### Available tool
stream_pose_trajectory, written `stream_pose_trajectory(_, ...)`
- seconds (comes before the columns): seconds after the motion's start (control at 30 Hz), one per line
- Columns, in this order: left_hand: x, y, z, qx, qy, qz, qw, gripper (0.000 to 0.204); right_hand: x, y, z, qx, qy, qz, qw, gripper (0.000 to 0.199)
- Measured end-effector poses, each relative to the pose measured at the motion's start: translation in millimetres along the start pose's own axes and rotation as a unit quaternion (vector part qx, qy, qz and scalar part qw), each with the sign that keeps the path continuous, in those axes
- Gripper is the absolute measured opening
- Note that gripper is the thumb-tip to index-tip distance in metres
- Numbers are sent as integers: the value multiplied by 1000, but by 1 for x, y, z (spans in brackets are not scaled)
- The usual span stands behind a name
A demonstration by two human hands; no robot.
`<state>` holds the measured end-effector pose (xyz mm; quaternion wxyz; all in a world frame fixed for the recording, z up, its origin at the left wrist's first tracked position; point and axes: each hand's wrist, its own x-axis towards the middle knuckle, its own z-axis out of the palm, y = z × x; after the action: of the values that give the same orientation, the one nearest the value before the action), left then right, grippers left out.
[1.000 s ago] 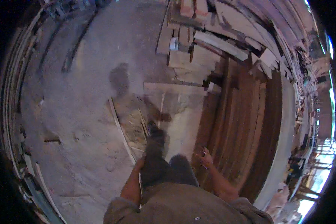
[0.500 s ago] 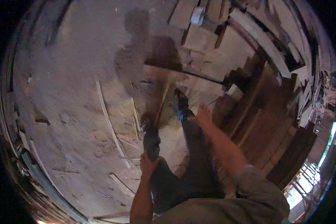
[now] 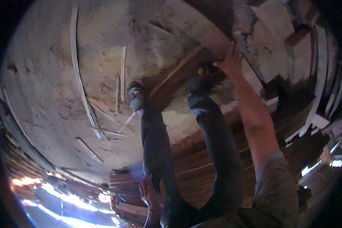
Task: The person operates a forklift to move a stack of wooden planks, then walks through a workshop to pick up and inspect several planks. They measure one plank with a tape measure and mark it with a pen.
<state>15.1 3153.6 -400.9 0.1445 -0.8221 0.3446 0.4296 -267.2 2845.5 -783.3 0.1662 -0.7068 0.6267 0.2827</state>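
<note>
My right hand (image 3: 231, 64) is stretched out ahead beside my right foot. Its thumb is apart from the fingers, and the fingertips reach the near edge of a wide wooden board (image 3: 201, 24). Whether they press on the board I cannot tell. My left hand (image 3: 151, 195) rests on my left leg at about the knee, its fingers lying loosely along the dark trousers (image 3: 157, 152). Both feet, in open-toed sandals, stand on the floor, and a narrow wooden strip (image 3: 176, 72) lies slantwise between them.
Several thin wood strips (image 3: 79, 72) lie on the dusty floor (image 3: 38, 98) to the left. Stacked dark planks (image 3: 193, 174) are beneath and behind my legs. More boards (image 3: 321, 76) and offcuts lie at the right. Bright daylight shows through gaps at the lower left.
My view has tilted and swung, so the floor strips appear higher. My right hand has moved forward from beside my leg to the board's edge. My left hand stays on my leg.
</note>
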Motion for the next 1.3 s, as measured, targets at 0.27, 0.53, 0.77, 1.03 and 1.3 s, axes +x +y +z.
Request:
stream_pose_trajectory(0.27, 4, 0, -9, -31, -6, -23, 999, 45, 28, -2, -10, 108, -130, -68, 983, 104)
stream_pose_trajectory(0.53, -1, -2, -10, -98, 1, -38, 994, 45, -53, -111, -113, 51, -78, -230, 969, 114)
stream_pose_trajectory(0.77, -15, -15, 20, -215, 87, -71, 970, 46, -115, -248, -200, 10, -126, -389, 912, 114)
stream_pose_trajectory(1.03, -28, -25, 45, -382, 188, -181, 886, 39, -222, -420, -241, -124, -91, -549, 821, 121)
stream_pose_trajectory(1.3, -40, -82, 59, -545, 208, -310, 751, 43, -354, -541, -171, -377, -121, -618, 679, 129)
